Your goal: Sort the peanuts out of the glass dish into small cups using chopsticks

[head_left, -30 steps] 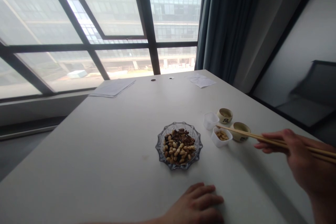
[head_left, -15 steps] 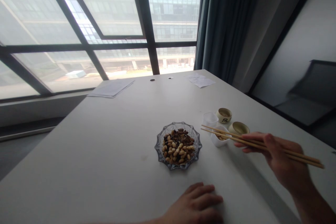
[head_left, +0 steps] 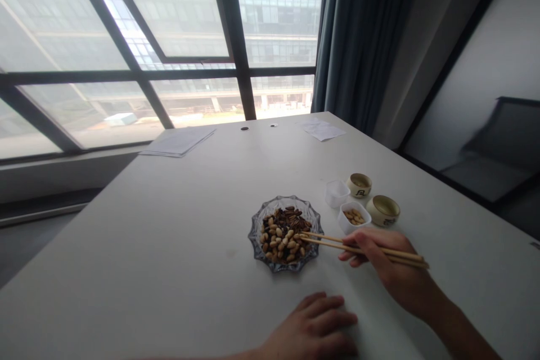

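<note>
My right hand point(head_left: 382, 259) grips a pair of wooden chopsticks point(head_left: 337, 243). Their tips reach the nuts at the right side of a scalloped glass bowl point(head_left: 255, 252). Pale nuts in shells point(head_left: 280, 243) fill the front of this bowl, with slim dark brown pieces point(head_left: 297, 219) behind them. Whether the tips pinch a nut, I cannot tell. My left hand point(head_left: 316, 329) lies flat on the table in front of the bowl, fingers stretched out, holding nothing. Just beyond my right hand stands a small white cup point(head_left: 344, 226) holding several brown nuts point(head_left: 353, 216).
A second white plastic cup point(head_left: 336, 196) stands behind the first. Two cream ceramic cups with dark characters, a far one point(head_left: 358, 192) and a near one point(head_left: 382, 219), are to their right. Papers lie at the far left point(head_left: 179, 142) and far right point(head_left: 324, 129) of the white table point(head_left: 169, 247).
My right hand has moved left and toward me, taking the chopstick tips from above the white cup to the nuts in the glass bowl. My left hand stays put.
</note>
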`<act>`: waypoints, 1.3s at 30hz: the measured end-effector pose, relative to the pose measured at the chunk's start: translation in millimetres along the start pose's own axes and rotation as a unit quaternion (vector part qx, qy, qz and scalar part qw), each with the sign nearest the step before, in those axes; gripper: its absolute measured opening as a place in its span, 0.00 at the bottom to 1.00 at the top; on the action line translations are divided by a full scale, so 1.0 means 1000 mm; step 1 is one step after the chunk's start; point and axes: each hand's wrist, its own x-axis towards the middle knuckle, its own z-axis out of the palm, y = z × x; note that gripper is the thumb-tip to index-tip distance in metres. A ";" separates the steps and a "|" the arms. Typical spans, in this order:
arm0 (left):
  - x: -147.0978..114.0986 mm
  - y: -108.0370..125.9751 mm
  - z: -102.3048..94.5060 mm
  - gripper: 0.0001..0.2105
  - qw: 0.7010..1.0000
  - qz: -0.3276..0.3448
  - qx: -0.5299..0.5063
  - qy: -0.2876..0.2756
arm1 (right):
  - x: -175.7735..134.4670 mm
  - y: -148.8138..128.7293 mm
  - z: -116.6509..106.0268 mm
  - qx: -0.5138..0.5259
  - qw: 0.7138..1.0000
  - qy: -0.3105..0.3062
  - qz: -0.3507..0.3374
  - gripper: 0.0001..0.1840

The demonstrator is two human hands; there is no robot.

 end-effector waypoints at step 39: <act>0.002 0.001 -0.005 0.11 1.000 -0.002 -0.017 -0.014 | -0.006 -0.008 -0.081 0.087 0.929 0.360 0.002 0.19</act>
